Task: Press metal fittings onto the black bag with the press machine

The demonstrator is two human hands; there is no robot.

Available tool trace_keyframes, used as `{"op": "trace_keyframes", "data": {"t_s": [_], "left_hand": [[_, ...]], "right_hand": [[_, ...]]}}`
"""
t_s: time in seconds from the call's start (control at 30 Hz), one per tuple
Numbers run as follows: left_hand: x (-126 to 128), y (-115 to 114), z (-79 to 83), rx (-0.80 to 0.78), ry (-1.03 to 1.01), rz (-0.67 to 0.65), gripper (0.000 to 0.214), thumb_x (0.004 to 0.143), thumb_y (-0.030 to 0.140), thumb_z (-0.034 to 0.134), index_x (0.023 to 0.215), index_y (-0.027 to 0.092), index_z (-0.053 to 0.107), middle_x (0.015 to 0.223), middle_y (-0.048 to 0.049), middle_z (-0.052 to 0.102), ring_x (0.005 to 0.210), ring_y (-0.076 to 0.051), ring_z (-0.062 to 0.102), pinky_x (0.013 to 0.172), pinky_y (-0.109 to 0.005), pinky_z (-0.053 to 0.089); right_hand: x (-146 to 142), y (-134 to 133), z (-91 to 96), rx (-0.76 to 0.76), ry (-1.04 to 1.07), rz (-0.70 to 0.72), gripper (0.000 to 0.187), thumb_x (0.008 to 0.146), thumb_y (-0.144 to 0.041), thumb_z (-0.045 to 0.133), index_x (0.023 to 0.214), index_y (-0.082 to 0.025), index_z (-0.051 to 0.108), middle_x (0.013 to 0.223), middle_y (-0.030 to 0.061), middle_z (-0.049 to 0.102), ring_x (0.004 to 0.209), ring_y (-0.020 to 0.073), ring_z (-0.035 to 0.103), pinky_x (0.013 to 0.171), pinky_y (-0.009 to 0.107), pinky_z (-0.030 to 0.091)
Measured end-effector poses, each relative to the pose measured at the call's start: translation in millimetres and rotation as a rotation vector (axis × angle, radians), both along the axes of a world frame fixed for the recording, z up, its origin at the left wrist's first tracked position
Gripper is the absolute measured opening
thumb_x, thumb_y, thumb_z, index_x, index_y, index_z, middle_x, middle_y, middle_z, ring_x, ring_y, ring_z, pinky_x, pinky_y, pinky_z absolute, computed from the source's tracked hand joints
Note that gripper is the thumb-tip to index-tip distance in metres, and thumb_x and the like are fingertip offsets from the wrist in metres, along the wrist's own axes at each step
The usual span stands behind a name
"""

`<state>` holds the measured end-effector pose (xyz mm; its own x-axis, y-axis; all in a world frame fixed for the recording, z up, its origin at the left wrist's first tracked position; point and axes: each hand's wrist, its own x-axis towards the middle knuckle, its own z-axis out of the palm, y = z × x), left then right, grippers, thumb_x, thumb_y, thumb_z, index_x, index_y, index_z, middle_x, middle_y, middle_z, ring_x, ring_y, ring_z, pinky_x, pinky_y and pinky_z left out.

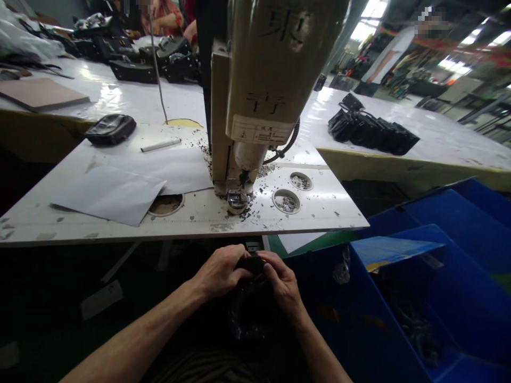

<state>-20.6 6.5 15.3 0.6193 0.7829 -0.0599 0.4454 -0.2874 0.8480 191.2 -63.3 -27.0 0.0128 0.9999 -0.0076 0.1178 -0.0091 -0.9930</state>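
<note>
Below the front edge of the white machine table, my left hand [225, 271] and my right hand [282, 282] are close together, both closed on a dark, glossy item [249, 308]. It looks like a small black bag or strap piece, but shadow hides its shape. My thumbs and fingers pinch its upper edge, where a small gold-coloured spot shows near the right fingertips. Just beyond my hands stands a press-like machine [263, 80], its head above a small metal die [237, 199] on the table. Dark scraps lie around the die.
White paper sheets [115, 191], a marker [161, 145] and a black pouch [110, 129] lie on the machine table [191, 226]. Round holes [286, 201] hold scraps. Blue bins [399, 308] stand at right. Black bags [371, 130] sit on the long table behind, with people beyond.
</note>
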Motion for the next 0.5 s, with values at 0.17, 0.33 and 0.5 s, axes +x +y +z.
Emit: {"op": "trace_keyframes", "data": {"t_s": [0.17,0.33,0.5], "left_hand": [[-0.3,2.2,-2.3,-0.008,-0.005,-0.008,0.02,0.082,0.021,0.078,0.098,0.018,0.065,0.103,-0.0044,0.073,0.098,-0.023,0.067,0.087,-0.033,0.047],[2.2,2.3,-0.5,-0.017,-0.008,-0.034,0.022,0.081,0.02,0.079,0.098,0.018,0.066,0.101,-0.0033,0.073,0.097,-0.022,0.067,0.085,-0.032,0.047],[3.4,2.3,1.3,-0.009,0.004,-0.048,0.023,0.081,0.019,0.079,0.101,0.018,0.068,0.099,-0.0026,0.072,0.095,-0.021,0.066,0.084,-0.033,0.046]], "right_hand": [[-0.7,2.3,6.5,-0.053,0.079,-0.08,0.019,0.095,-0.04,0.069,0.098,-0.027,0.083,0.114,0.0064,0.077,0.114,0.0265,0.067,0.106,0.042,0.05],[3.0,0.8,8.6,-0.072,0.088,-0.104,0.019,0.093,-0.041,0.071,0.094,-0.026,0.084,0.11,0.0071,0.078,0.11,0.026,0.068,0.102,0.04,0.051],[7.7,3.5,6.6,-0.125,0.113,-0.112,0.02,0.089,-0.043,0.076,0.094,-0.025,0.082,0.104,0.0054,0.077,0.102,0.0235,0.07,0.093,0.035,0.053]]}}
